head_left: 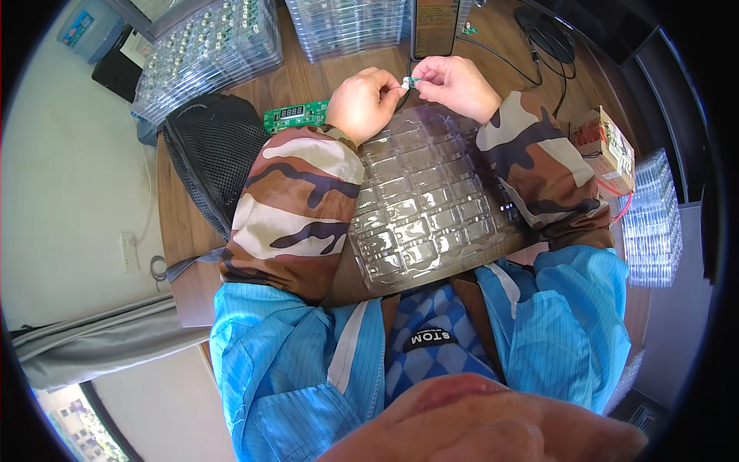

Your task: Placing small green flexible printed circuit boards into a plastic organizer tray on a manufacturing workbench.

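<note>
My left hand (363, 102) and my right hand (458, 86) meet at the far side of the wooden table, fingertips nearly touching. The fingers of my left hand are pinched at a small white connector (406, 82). A tiny green circuit board (416, 80) adjoins the connector, pinched between the thumb and fingers of my right hand. Below my hands lies a clear plastic tray (431, 200) with rows of moulded pockets. Beside my left wrist, a green circuit board with a digit display (292, 113) rests on the table, partly covered by my sleeve.
Stacked clear trays with small boards (208, 54) stand far left, and another tray stack (346, 27) at the back. An upright screen (436, 29) stands behind my right hand. A black mesh bag (212, 146) lies left; a cardboard box (608, 150) and black cables (539, 58) are right.
</note>
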The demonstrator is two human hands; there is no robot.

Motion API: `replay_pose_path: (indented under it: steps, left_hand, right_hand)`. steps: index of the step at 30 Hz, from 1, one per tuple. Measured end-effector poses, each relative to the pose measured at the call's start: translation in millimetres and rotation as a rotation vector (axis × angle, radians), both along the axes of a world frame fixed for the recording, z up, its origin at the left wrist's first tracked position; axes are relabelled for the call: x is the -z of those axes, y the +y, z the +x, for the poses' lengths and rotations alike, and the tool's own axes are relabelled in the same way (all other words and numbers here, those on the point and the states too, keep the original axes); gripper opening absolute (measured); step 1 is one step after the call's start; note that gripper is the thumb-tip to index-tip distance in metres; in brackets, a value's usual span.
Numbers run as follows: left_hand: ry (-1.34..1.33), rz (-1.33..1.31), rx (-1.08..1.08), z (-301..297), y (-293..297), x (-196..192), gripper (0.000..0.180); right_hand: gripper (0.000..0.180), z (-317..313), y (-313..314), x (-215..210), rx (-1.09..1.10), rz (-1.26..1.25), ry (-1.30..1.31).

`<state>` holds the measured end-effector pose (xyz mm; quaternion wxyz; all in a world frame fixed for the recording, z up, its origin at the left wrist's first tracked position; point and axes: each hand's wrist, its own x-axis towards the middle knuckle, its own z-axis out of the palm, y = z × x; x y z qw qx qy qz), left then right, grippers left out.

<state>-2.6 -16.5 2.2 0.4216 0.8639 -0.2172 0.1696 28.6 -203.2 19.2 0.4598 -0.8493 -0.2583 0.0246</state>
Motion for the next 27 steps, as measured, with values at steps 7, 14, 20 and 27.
replay_pose_path:
  steps: [7,14,20,27]
  left_hand:
    - [0.006,0.01,-0.014,0.4,0.9,1.3,0.014]
    - [-0.022,0.037,-0.022,0.1,-0.1,1.2,0.015]
    - [-0.035,0.053,-0.052,-0.8,1.1,1.6,0.015]
    - [-0.051,0.059,-0.075,-0.4,2.3,3.7,0.016]
  right_hand:
    - [0.013,-5.9,3.1,-4.6,0.029,-0.07,-0.094]
    - [0.014,-11.1,3.9,-10.8,0.03,-0.127,-0.171]
    - [0.015,-12.0,8.5,-9.2,0.002,-0.113,-0.19]
    - [0.015,-15.3,12.8,-8.8,0.013,-0.12,-0.194]
